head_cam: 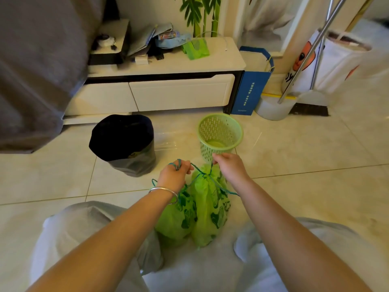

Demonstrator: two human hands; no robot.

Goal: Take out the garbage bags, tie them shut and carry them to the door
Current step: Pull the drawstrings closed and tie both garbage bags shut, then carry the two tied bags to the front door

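Two green printed garbage bags stand on the floor tiles between my knees: one at the left (175, 218), one at the right (210, 209) with its neck gathered by a blue drawstring (219, 185). My left hand (175, 172) grips one end of the blue cord, looped round its fingers. My right hand (228, 165) pinches the gathered top of the right bag. Just beyond my hands stands a green perforated waste basket (220, 137) with no bag in it. A bin lined with a black bag (124, 144) stands to the left.
A low white TV cabinet (168, 89) with clutter on top runs along the back. A blue paper bag (252, 85), a white bucket (273, 108), a broom and dustpan (309, 102) stand at the back right. A grey sofa cover (37, 70) fills the left.
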